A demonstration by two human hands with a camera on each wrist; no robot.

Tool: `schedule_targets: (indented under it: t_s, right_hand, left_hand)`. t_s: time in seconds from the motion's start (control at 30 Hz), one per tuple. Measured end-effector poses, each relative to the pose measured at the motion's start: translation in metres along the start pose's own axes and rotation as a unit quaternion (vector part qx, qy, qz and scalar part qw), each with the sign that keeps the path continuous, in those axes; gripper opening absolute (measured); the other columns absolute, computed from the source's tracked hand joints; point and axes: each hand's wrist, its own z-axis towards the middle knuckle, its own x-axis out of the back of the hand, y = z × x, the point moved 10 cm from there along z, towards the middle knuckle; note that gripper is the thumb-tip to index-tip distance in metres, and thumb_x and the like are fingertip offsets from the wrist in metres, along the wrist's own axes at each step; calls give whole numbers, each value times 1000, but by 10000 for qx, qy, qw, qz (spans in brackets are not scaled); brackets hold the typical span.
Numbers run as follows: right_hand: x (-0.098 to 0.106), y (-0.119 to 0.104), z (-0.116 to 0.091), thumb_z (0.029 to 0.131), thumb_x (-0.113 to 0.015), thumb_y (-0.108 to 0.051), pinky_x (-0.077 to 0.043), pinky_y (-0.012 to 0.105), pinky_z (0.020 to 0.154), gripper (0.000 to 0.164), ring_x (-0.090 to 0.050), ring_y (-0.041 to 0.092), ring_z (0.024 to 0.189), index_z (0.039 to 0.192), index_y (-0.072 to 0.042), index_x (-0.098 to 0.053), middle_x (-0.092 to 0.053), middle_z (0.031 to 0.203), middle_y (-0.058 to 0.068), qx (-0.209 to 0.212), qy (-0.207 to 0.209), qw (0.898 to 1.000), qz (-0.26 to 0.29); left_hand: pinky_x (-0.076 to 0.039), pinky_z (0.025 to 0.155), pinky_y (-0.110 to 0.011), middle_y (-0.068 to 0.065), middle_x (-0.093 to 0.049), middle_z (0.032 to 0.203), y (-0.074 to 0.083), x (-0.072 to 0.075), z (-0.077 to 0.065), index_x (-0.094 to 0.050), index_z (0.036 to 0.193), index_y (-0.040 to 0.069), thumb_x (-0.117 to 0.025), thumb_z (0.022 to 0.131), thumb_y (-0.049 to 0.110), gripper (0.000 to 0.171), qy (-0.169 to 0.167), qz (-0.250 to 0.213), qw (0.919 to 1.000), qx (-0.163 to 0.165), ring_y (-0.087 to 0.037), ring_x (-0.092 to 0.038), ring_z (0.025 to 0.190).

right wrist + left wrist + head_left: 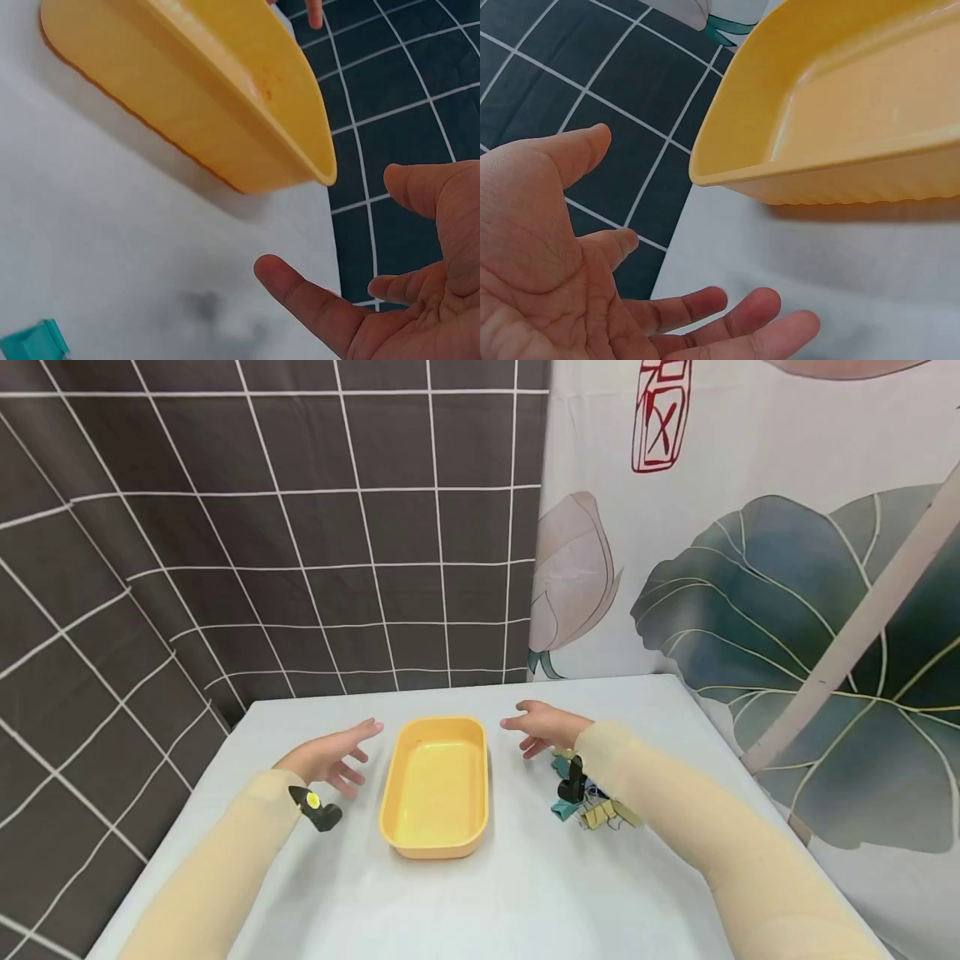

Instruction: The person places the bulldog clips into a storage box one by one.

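Note:
A yellow plastic tray (435,785) with rounded corners stands on the white table between my two hands, with nothing inside it. My left hand (333,760) hovers to its left, fingers spread and apart from the rim. On the other side my right hand (546,727) hangs over the table with fingers loosely extended, holding nothing. Beneath the right wrist lies a small pile of binder clips, among them a yellow clip (598,814) and a teal clip (564,810); the forearm and wrist camera hide part of the pile. One teal clip (36,343) shows in the right wrist view.
The white table (360,902) reaches back to a dark wall covering (390,535) with white grid lines. A curtain (585,435) printed with leaves and a bud hangs behind the right side. A pale slanted pole (847,643) stands beyond the table's right edge.

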Motion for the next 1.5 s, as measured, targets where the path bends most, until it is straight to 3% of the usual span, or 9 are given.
schedule_targets:
  t_s: [0.2,0.4,0.6,0.83,1.17,1.5]
  right_hand:
    - [-23,-4,-4,100,-64,-36,-63,34,74,76,-67,36,107,159,-8,-25,-46,145,27,-13,-362,9990,257]
    - [-36,-6,-8,100,-63,-31,-63,37,73,72,-67,39,106,157,-5,-28,-48,141,29,24,-609,9968,509]
    - [-49,-5,-8,100,-63,-26,-63,39,74,66,-68,36,100,153,-1,-31,-53,131,27,113,-858,9936,724]
    - [-65,-2,-13,99,-62,-14,-63,37,73,60,-69,28,84,149,-1,-32,-60,116,22,74,-1095,9888,1006]
    - [-76,-2,-13,99,-58,-6,-63,34,66,36,-66,21,67,130,1,-41,-61,105,21,101,-1049,9856,1321]
    - [-81,2,-11,98,-57,1,-63,32,63,33,-64,20,63,127,5,-41,-63,93,19,11,-1081,9822,1534]
  left_hand:
    - [-61,78,-53,-37,-40,142,-2,-13,5,-5,164,20,-48,95,71,96,-243,-379,9989,-123,-45,-62,107]
    - [-62,76,-52,-34,-43,140,-2,-24,4,-8,164,23,-50,94,70,94,-297,-534,9981,-77,-43,-63,104]
    - [-62,76,-51,-34,-46,138,-1,-28,5,-13,163,18,-51,95,69,93,-267,-616,9977,-23,-41,-64,102]
    - [-62,76,-50,-28,-53,127,2,-37,10,-9,164,24,-48,106,36,70,-527,-663,9964,-26,-32,-64,90]
    - [-63,73,-48,-24,-56,116,-3,-45,15,-8,164,25,-53,102,13,78,-741,-861,9935,12,-28,-66,83]
    - [-63,73,-47,-26,-58,118,-5,-52,20,-9,164,26,-56,96,-4,88,-757,-1017,9919,-97,-29,-69,85]
